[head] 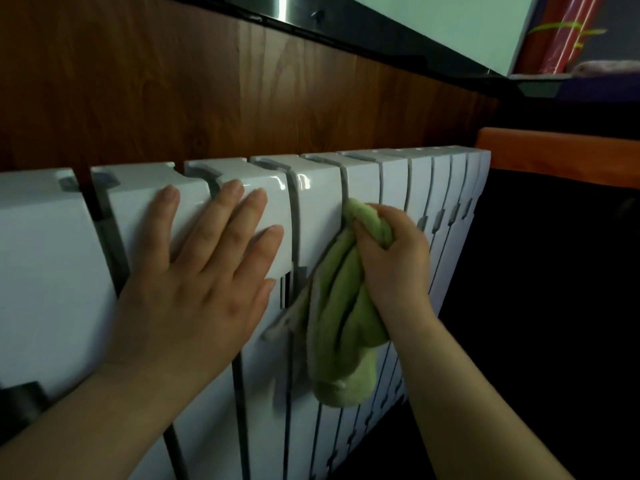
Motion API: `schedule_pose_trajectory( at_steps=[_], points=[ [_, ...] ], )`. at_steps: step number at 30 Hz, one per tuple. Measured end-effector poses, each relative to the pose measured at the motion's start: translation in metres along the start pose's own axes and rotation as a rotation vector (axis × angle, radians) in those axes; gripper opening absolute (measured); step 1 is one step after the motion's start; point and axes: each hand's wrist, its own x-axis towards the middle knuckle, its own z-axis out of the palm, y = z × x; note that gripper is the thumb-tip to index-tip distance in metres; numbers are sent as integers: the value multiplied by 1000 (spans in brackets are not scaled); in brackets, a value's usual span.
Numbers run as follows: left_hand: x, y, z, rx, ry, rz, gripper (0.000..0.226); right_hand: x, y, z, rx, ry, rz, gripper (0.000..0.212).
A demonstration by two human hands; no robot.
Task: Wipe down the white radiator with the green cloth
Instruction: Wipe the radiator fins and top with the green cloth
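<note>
The white radiator (pixel 318 202) is mounted below wood panelling (pixel 207 98). The left hand (pixel 194 282) is laid flat, released; the green cloth (pixel 339 306) is grasped by the right hand (pixel 391 258).

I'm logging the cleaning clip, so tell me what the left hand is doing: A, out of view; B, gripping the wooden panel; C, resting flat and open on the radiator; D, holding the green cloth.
C: the left hand lies open with fingers spread on the radiator, while the right hand clutches the green cloth.
</note>
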Motion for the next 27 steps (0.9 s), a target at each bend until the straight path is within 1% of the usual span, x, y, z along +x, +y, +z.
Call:
schedule_pose_trajectory(
  at_steps=[3, 6, 9, 11, 13, 18, 19, 21, 23, 24, 27],
  points=[
    [0, 1, 0, -6, -2, -3, 52, -19, 17, 15, -1, 11, -12, 22],
    [0, -1, 1, 25, 1, 10, 52, -24, 24, 16, 1, 29, -17, 21],
    [-1, 0, 1, 28, 17, 16, 51, -2, 3, 6, -13, 56, -65, 17],
    [-1, 0, 1, 20, 30, 17, 50, 16, -12, 2, -34, 48, -95, 20],
    [0, -1, 2, 12, 33, 15, 51, 16, -15, 6, -53, 8, -74, 23],
    [0, 0, 3, 3, 34, 4, 53, -13, 7, 8, -92, -48, 59, 23],
    [0, 0, 3, 2, 36, 4, 53, -8, 6, 6, -109, -56, 56, 22],
    [-1, 0, 4, -15, 41, 6, 52, 1, 1, 6, -115, -35, -13, 22],
    [-1, -1, 5, -25, 52, 5, 51, 2, 1, 11, -73, 6, -101, 25],
    [-1, -1, 6, -28, 56, 5, 51, -2, 4, 14, -51, 9, -114, 27],
    [-2, 0, 5, -41, 59, 13, 51, -21, 30, 15, -23, -60, -48, 25]
  ],
)
